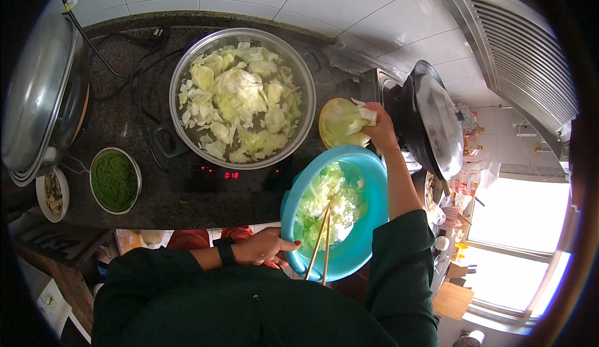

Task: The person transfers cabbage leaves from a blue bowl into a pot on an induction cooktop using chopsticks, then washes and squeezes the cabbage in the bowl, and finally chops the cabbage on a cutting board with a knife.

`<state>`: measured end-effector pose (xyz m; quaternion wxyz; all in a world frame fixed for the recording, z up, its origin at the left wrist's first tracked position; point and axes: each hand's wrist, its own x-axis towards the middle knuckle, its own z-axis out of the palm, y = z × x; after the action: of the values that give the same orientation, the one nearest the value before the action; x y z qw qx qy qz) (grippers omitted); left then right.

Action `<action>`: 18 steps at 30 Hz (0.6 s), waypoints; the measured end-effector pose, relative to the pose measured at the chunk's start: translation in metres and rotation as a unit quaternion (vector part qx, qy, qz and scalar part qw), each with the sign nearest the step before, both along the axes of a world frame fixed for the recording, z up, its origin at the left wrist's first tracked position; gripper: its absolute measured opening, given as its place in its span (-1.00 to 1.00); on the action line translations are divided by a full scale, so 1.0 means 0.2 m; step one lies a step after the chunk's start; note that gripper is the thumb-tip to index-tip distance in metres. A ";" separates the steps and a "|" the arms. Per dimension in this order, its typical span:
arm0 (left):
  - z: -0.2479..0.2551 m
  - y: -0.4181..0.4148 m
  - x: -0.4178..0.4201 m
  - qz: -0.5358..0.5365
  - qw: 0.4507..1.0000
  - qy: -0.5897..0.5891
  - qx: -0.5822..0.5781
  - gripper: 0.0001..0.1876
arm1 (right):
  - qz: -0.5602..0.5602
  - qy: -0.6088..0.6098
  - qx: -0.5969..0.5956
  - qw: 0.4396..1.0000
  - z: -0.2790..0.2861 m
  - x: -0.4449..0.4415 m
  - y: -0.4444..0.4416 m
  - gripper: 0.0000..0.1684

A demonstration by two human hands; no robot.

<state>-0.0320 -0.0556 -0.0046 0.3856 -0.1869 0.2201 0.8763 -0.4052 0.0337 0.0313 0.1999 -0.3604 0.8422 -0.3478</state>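
Note:
My left hand (262, 248) grips the near rim of a turquoise plastic basin (378, 234), thumb over the edge. Chopped pale green cabbage (327, 206) lies in the basin, and two wooden chopsticks (326, 244) lean in it. Beyond the basin, my right hand (381, 129) holds a pale cabbage leaf (367, 115) between its fingers. Under that hand sits a yellow-rimmed container (323, 125) with more cabbage leaves. A wide steel pan (306, 118) of torn cabbage leaves (238, 90) in liquid rests on an induction cooktop (243, 183) with a lit red display.
A steel bowl of green chopped paste (114, 181) and a small white bowl (52, 195) stand at left, near a large lidded pot (42, 90). Black cables (135, 85) cross the counter. To the right is a lidded black wok (430, 122) on a stove, below a range hood (519, 52).

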 end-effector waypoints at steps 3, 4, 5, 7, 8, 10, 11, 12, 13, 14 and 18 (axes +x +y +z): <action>-0.01 0.01 0.00 0.004 1.000 0.002 0.003 -0.51 | -0.024 -0.013 -0.010 1.000 0.03 0.00 0.02 -0.42; -0.01 0.01 0.01 0.007 1.000 0.002 0.004 -0.51 | -0.018 -0.018 -0.024 0.999 0.03 0.00 0.02 -0.42; -0.01 0.01 0.01 0.005 1.000 0.001 0.003 -0.50 | -0.011 -0.023 -0.038 0.999 0.03 -0.01 0.03 -0.42; -0.01 0.01 0.01 0.002 1.000 -0.002 0.001 -0.50 | 0.000 -0.014 -0.046 0.999 0.02 -0.03 0.04 -0.43; -0.01 0.01 0.01 0.003 1.000 -0.002 0.003 -0.50 | 0.005 0.001 -0.038 0.999 0.03 -0.04 0.04 -0.43; -0.03 0.02 0.01 0.005 1.000 -0.001 0.010 -0.51 | 0.024 0.029 -0.026 0.999 0.08 -0.04 0.01 -0.42; -0.03 0.02 0.01 0.007 1.000 -0.001 0.007 -0.52 | 0.005 0.006 -0.040 0.999 0.07 -0.06 0.01 -0.41; -0.03 0.02 0.01 0.006 1.000 0.000 0.005 -0.52 | -0.016 -0.015 -0.053 0.998 0.07 -0.08 0.01 -0.40; -0.03 0.02 0.01 0.005 1.000 0.002 0.002 -0.53 | -0.038 -0.037 -0.066 0.996 0.07 -0.10 0.01 -0.40; -0.03 0.02 0.01 0.005 1.000 0.004 0.004 -0.53 | -0.069 -0.054 -0.064 0.994 0.08 -0.12 0.02 -0.36; 0.00 0.00 0.00 0.004 1.000 0.010 0.008 -0.53 | -0.101 -0.090 -0.099 0.986 0.08 -0.15 0.05 -0.29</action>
<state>-0.0316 -0.0561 -0.0042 0.3815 -0.1761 0.2162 0.8813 -0.4350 0.0441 0.0479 0.2021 -0.2589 0.8139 -0.4792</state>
